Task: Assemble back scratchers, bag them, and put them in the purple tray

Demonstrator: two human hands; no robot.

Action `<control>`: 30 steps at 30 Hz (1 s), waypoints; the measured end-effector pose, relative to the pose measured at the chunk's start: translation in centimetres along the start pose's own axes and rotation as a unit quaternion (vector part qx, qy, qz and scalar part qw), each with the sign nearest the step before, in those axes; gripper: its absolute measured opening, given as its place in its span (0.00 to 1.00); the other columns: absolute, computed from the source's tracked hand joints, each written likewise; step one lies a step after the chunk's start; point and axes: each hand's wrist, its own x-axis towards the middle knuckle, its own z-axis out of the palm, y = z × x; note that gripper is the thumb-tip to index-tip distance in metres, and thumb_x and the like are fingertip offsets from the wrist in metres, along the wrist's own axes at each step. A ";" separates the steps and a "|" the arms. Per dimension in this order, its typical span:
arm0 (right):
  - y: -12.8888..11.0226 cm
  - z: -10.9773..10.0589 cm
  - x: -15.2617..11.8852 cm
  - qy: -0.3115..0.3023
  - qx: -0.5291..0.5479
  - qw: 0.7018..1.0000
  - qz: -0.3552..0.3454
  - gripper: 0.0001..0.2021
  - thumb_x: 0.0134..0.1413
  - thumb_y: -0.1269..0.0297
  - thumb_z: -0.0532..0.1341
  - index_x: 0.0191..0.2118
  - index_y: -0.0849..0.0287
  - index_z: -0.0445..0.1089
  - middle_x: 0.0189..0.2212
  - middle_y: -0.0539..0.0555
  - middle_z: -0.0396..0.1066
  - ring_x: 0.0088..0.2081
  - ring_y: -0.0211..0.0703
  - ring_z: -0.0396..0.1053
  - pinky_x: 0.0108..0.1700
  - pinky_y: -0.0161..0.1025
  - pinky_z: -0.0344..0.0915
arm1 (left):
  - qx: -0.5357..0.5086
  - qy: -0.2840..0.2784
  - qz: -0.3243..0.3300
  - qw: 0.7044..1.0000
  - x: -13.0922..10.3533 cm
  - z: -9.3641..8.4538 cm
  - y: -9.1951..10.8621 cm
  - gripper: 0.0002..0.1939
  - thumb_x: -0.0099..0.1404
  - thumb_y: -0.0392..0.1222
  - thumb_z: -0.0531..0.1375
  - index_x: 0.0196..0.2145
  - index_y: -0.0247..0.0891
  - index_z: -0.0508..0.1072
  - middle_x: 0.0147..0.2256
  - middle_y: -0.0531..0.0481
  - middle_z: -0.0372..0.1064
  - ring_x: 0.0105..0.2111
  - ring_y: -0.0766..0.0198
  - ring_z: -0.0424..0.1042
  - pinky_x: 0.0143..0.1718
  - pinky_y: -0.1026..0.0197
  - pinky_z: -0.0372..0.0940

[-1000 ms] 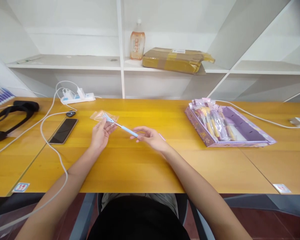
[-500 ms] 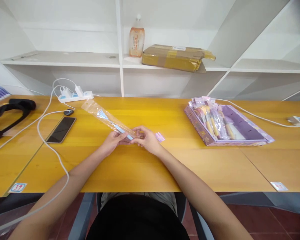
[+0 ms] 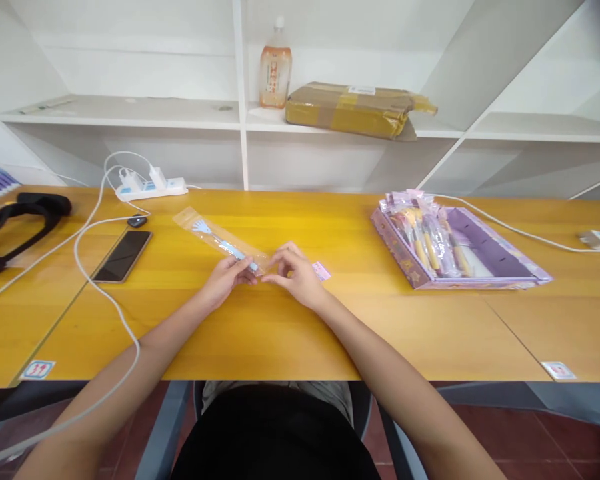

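Note:
My left hand (image 3: 227, 279) pinches the lower end of a clear plastic sleeve (image 3: 184, 217) between thumb and fingers. Inside the sleeve lies a slim light-blue stick (image 3: 233, 249) with a hand-shaped end, slanting up to the left. Close by the sleeve's lower end is my right hand (image 3: 294, 275), its thumb and curled fingers apart with a gap between their tips. A small pink printed card (image 3: 321, 271) lies on the table just beyond that hand.
A purple tray (image 3: 480, 285) at right holds several bagged brush-like items (image 3: 430, 240). At left are a phone (image 3: 123, 256), a power strip (image 3: 153, 189), white cables and a black strapped device (image 3: 45, 203). The shelf behind carries a bottle (image 3: 275, 73) and a taped carton (image 3: 350, 110).
The sleeve's upper end has shifted slightly right and lies lower. My right thumb and fingers have moved off the sleeve's lower end. The left hand keeps its pinch.

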 end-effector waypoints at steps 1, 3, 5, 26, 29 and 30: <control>0.0 -0.2 0.0 -0.004 -0.001 1.000 -0.011 0.16 0.57 0.49 0.74 0.40 0.54 0.74 0.43 0.53 0.64 0.31 0.38 0.62 0.36 0.40 0.68 | -0.008 0.003 0.000 1.000 0.0 0.0 0.1 0.22 0.60 0.58 0.74 0.33 0.34 0.80 0.32 0.42 0.81 0.28 0.61 0.77 0.33 0.59 0.71; -0.1 -0.5 0.0 -0.013 0.002 0.999 -0.035 0.11 0.62 0.53 0.71 0.39 0.54 0.76 0.44 0.53 0.63 0.31 0.37 0.63 0.37 0.41 0.68 | -0.024 0.001 -0.002 1.000 0.0 0.0 0.2 0.21 0.61 0.57 0.73 0.34 0.34 0.79 0.32 0.44 0.80 0.29 0.61 0.77 0.33 0.60 0.71; -0.2 -0.7 0.0 -0.028 0.003 0.998 -0.055 0.07 0.66 0.57 0.68 0.38 0.55 0.78 0.46 0.55 0.63 0.33 0.38 0.65 0.38 0.42 0.69 | -0.036 -0.003 -0.009 0.999 -0.1 0.0 0.4 0.20 0.62 0.57 0.72 0.34 0.35 0.78 0.30 0.46 0.78 0.29 0.63 0.75 0.32 0.61 0.69; 0.4 -0.4 0.4 -0.046 0.114 0.990 0.066 0.17 0.57 0.50 0.74 0.44 0.54 0.73 0.40 0.51 0.70 0.36 0.40 0.69 0.41 0.40 0.71 | 0.191 -0.177 0.020 0.965 -0.6 -0.1 -0.7 0.22 0.66 0.62 0.68 0.34 0.37 0.79 0.30 0.46 0.78 0.28 0.61 0.75 0.32 0.60 0.68; 0.7 -0.3 0.5 -0.063 0.185 0.972 0.129 0.24 0.51 0.50 0.77 0.48 0.55 0.71 0.38 0.49 0.72 0.34 0.37 0.70 0.38 0.37 0.69 | 0.203 -0.196 -0.002 0.959 -0.6 -0.2 -0.7 0.23 0.67 0.62 0.66 0.34 0.37 0.78 0.29 0.47 0.77 0.28 0.61 0.75 0.33 0.60 0.69; 0.7 -0.3 0.5 -0.081 0.196 0.967 0.143 0.24 0.51 0.50 0.77 0.46 0.56 0.72 0.38 0.49 0.73 0.35 0.38 0.71 0.39 0.37 0.70 | 0.201 -0.201 -0.009 0.959 -0.6 -0.2 -0.6 0.23 0.67 0.63 0.66 0.34 0.37 0.78 0.29 0.47 0.76 0.28 0.61 0.75 0.33 0.60 0.69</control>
